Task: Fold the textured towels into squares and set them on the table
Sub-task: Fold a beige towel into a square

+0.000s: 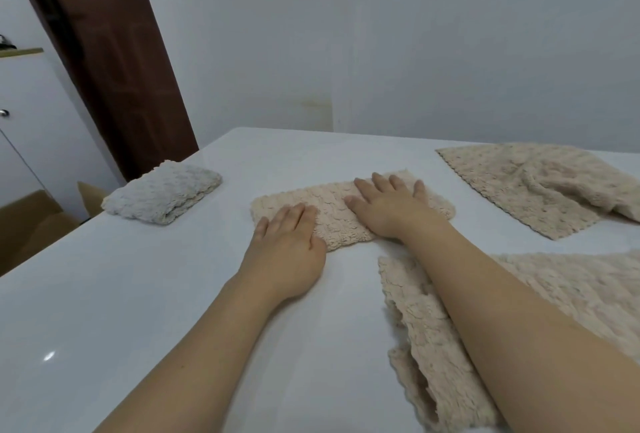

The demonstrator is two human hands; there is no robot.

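Observation:
A beige textured towel (332, 206), folded into a long rectangle, lies in the middle of the white table (173, 294). My left hand (289, 242) rests flat on its near left end, fingers together. Flat on the right half lies my right hand (388, 206), fingers spread. A grey-white towel (162, 192) folded into a square sits at the table's left edge. Two more beige towels lie unfolded: one (540, 187) at the far right, one (429, 346) under my right forearm.
A pale wall stands right behind the table. A dark brown door (114, 62) is at the back left, with a white cabinet (31, 128) and cardboard boxes (34, 221) on the floor beside the table's left edge.

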